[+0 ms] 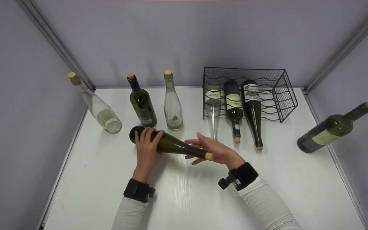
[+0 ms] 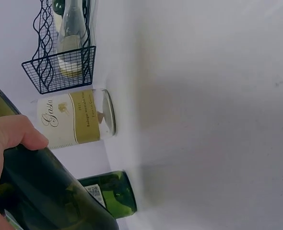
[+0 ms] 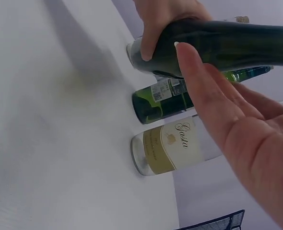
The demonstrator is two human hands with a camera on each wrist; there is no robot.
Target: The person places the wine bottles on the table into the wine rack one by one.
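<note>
Head view: above the desk (image 1: 177,198), my left hand (image 1: 146,150) is gripping the dark bottle (image 1: 174,144) near its base, long axis running rightward, neck crossing above my right hand (image 1: 217,149), fingers extended.

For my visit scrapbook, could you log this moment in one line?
left hand: grips dark bottle | right hand: beside its neck | rack: three bottles | standing: four bottles

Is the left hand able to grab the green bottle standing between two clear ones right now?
Probably not: the left hand already grips another, dark green bottle. If that were put down, the standing green bottle looks near enough to reach.
</note>
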